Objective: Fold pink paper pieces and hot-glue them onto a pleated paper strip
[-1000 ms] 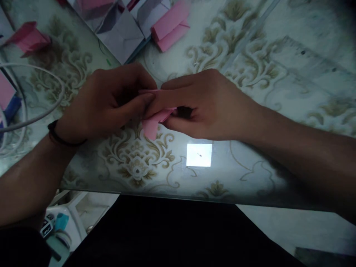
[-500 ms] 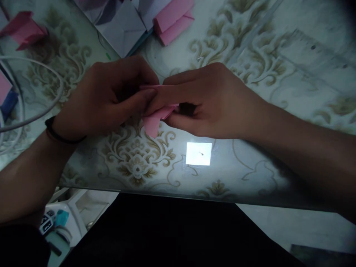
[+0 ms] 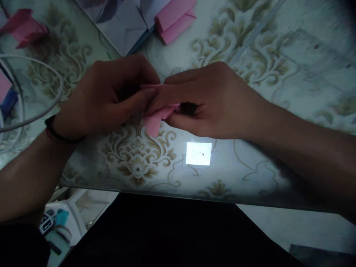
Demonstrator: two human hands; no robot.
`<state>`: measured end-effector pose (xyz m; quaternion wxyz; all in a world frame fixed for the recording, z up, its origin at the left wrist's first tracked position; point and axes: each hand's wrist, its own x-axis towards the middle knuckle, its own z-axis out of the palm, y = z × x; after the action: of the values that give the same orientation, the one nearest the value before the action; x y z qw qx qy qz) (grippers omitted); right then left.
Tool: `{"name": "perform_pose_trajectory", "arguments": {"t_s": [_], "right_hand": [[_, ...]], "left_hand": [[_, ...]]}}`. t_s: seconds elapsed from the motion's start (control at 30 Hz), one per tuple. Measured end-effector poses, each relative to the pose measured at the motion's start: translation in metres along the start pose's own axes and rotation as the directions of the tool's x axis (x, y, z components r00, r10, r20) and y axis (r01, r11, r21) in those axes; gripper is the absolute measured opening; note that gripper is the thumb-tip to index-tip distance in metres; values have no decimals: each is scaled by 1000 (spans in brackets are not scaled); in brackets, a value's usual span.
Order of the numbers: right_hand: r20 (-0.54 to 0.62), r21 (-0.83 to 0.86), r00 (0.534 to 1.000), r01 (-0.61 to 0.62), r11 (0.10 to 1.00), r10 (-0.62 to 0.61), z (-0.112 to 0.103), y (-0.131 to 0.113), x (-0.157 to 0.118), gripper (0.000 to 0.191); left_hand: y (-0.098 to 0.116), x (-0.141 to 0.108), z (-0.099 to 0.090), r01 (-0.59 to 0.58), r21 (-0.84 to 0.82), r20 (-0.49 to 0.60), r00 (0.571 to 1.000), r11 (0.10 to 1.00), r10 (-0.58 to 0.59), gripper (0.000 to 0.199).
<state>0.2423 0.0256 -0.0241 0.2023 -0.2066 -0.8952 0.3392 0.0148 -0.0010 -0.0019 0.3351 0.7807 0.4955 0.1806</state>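
Note:
A small piece of folded pink paper (image 3: 153, 125) is held between my two hands, above the patterned tabletop. My left hand (image 3: 111, 97) pinches its upper left part between thumb and fingers. From the other side my right hand (image 3: 207, 101) grips it, with the index finger lying across the paper and the thumb below. One pink flap sticks out downward beneath the fingers. Most of the paper is hidden by my fingers, so its full shape cannot be made out.
White folded paper (image 3: 122, 29) and a folded pink piece (image 3: 175, 21) lie at the back. Another pink folded piece (image 3: 24, 29) is at far left, near a looped white cable (image 3: 57, 92). A bright square reflection shows on the tabletop (image 3: 155, 178); its front edge is near my lap.
Both hands keep their grip on the pink paper with almost no movement. The view has shifted very slightly.

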Motion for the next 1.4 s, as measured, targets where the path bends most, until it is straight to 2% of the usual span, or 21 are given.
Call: {"name": "perform_pose_trajectory", "arguments": {"t_s": [0.1, 0.43, 0.63, 0.73, 0.97, 1.07, 1.2, 1.4], "right_hand": [[-2, -1, 1000, 12, 1000, -12, 0, 0, 0, 22], [-6, -17, 1000, 10, 1000, -10, 0, 1, 0, 23], [-3, -13, 1000, -18, 1000, 18, 0, 0, 1, 22], [2, 10, 1000, -20, 1000, 20, -1, 0, 0, 23], [-9, 49, 999, 44, 998, -44, 2, 6, 1, 23], [-21, 90, 997, 81, 993, -80, 3, 8, 3, 22], [-60, 113, 994, 102, 988, -95, 5, 9, 5, 21], [-57, 119, 994, 101, 988, -94, 8, 10, 8, 23]], "left_hand": [[-2, 0, 0, -44, 18, 0, 999, 999, 45, 25], [-1, 1, -1, -22, 35, 11, 1000, 999, 22, 40], [2, 1, -2, -3, 25, 31, 1000, 1000, 3, 28], [2, 0, -2, 3, 10, 30, 1000, 1000, -3, 28], [-3, 0, -2, -14, -6, 33, 999, 1000, 14, 26], [-4, 0, -4, -24, -82, 50, 998, 996, 28, 25], [-3, -2, -7, 7, -80, 72, 997, 997, -1, 23], [-1, -2, -8, 74, -73, 89, 994, 995, -67, 26]]}}
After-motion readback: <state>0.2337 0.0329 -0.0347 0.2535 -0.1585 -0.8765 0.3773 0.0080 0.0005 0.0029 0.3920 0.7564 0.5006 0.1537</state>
